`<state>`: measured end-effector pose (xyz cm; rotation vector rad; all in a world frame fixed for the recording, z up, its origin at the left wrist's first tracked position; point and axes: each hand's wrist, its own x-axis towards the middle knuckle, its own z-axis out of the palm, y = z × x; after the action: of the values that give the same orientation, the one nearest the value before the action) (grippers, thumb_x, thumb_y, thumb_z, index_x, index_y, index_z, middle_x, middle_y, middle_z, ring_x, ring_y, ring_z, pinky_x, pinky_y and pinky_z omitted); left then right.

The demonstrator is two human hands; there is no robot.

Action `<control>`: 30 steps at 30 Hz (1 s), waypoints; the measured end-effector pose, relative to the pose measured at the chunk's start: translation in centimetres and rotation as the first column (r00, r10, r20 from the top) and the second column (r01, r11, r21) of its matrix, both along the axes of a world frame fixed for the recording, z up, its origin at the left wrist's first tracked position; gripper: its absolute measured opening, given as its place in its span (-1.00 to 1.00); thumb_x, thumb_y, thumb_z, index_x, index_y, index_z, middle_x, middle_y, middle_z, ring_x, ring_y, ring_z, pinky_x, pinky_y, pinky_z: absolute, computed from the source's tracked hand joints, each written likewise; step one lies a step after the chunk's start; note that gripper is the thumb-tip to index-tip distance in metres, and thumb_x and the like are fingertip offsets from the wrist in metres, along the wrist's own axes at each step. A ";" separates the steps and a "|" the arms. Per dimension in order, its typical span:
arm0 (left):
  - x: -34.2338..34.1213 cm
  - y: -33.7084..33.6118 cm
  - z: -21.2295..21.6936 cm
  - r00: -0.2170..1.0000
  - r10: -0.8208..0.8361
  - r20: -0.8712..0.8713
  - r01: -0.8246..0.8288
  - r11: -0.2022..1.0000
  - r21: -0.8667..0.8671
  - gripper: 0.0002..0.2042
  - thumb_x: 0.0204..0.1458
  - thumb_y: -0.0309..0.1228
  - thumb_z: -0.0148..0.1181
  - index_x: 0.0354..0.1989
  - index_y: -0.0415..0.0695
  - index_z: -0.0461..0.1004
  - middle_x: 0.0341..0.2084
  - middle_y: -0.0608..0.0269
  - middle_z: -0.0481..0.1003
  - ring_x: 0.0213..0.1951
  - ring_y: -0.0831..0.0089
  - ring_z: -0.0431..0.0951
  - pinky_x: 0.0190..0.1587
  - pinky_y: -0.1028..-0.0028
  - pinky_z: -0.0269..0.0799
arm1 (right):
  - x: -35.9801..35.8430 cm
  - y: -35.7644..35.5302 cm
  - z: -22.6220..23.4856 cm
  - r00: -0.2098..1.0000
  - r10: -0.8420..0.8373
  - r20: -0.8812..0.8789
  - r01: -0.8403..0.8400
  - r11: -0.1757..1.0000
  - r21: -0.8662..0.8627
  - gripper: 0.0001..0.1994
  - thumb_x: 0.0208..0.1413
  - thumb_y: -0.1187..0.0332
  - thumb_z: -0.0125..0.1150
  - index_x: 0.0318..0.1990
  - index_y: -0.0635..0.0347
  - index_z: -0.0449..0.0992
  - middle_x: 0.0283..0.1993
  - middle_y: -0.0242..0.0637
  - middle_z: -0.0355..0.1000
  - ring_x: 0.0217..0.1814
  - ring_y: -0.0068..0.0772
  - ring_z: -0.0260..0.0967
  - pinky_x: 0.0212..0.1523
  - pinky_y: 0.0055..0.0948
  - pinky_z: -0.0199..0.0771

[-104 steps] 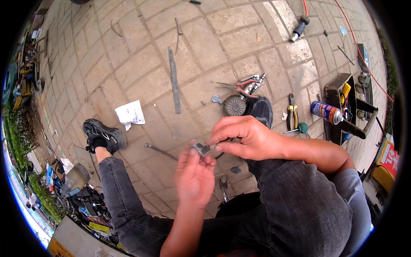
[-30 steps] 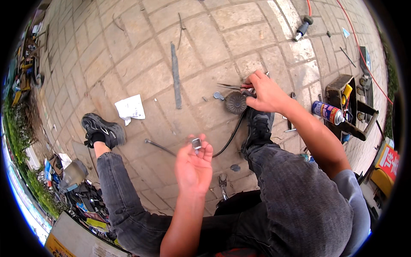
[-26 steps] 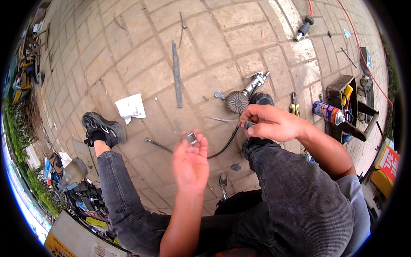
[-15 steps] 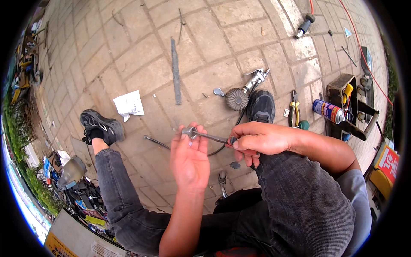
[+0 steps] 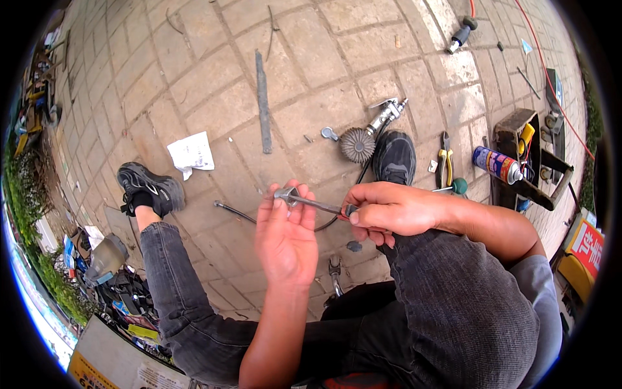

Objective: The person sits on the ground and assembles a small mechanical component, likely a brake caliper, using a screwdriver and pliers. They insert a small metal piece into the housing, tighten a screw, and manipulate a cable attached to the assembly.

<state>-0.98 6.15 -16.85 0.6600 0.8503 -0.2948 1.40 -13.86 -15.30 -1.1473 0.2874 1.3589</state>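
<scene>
Two bare hands, small metal fitting (image 5: pixel 286 194), thin steel rod (image 5: pixel 319 205), brick paving (image 5: pixel 311 58)

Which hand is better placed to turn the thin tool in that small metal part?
Right. The right hand already grips the thin tool's handle end, while the left hand pinches the small metal part at its tip.

paper scrap (image 5: pixel 191 153) left of flat bar (image 5: pixel 262 102), spray can (image 5: pixel 497 165) far right

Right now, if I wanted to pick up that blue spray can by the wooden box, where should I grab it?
Grip the blue spray can around its round middle, coming from above: it lies on its side across the wooden box's edge, its body bare.
</scene>
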 end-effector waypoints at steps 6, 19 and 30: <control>-0.2 -0.3 -0.1 0.994 -0.090 0.065 0.083 0.991 0.103 -0.72 0.21 -0.48 -0.05 0.08 -0.21 0.29 0.03 0.04 0.37 0.04 0.29 0.42 0.13 0.31 0.36 | 0.4 -0.4 0.5 0.994 -0.066 -0.085 0.067 0.998 0.014 -0.74 0.18 0.28 -0.05 -0.15 0.33 0.35 -0.47 -0.32 0.37 -0.60 -0.63 0.21 -0.64 -0.58 0.20; -0.2 -0.2 0.1 0.994 -0.087 0.072 0.084 0.996 0.041 -0.70 0.19 -0.50 -0.05 0.10 -0.25 0.28 -0.01 0.05 0.40 -0.01 0.30 0.44 0.11 0.32 0.38 | 0.2 -0.2 1.7 0.976 -0.078 -0.206 0.077 0.997 -0.009 -0.70 0.17 0.23 -0.07 -0.14 0.34 0.32 -0.33 -0.22 0.38 -0.33 -0.39 0.42 -0.33 -0.41 0.52; 0.1 0.1 0.3 0.994 -0.107 0.023 0.106 0.993 0.051 -0.68 0.12 -0.47 0.00 0.05 -0.25 0.31 -0.07 0.05 0.42 -0.05 0.28 0.47 0.07 0.32 0.41 | -0.1 0.1 1.1 0.937 -0.080 -0.339 0.104 0.993 0.053 -0.66 0.18 0.24 -0.12 -0.08 0.39 0.27 -0.27 -0.10 0.39 -0.28 -0.24 0.47 -0.27 -0.30 0.56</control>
<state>-0.91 6.22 -16.57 0.7550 0.8011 -0.3614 1.28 -13.80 -14.18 -0.8284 0.5299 1.4677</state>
